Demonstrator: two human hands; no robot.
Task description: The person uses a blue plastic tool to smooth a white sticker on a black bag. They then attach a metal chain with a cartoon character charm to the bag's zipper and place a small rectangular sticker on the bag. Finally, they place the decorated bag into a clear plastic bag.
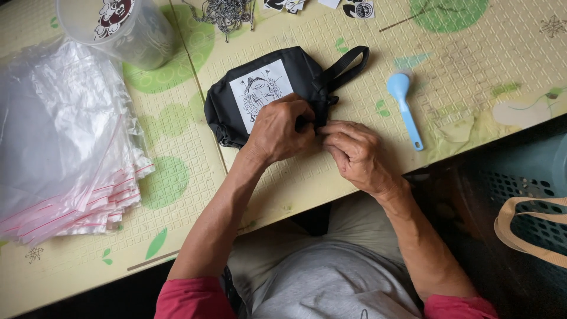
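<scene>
Both hands (319,139) pinched on black pouch (236,103)

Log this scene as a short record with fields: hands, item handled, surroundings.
left hand: pressed on the black pouch, fingers curled at its lower edge
right hand: pinching at the same edge, touching the left
pouch: lies flat on the patterned mat, white picture patch up, strap to the right
surroundings: clear bag stack left; blue scoop right; plastic cup above

The table (472,65) is yellow with green spots. A black pouch (248,94) lies in the middle. Clear bags (59,142) are stacked on the left. A blue spoon (404,103) lies to the right. A clear tub (127,29) and a chain (224,12) sit far back.
</scene>
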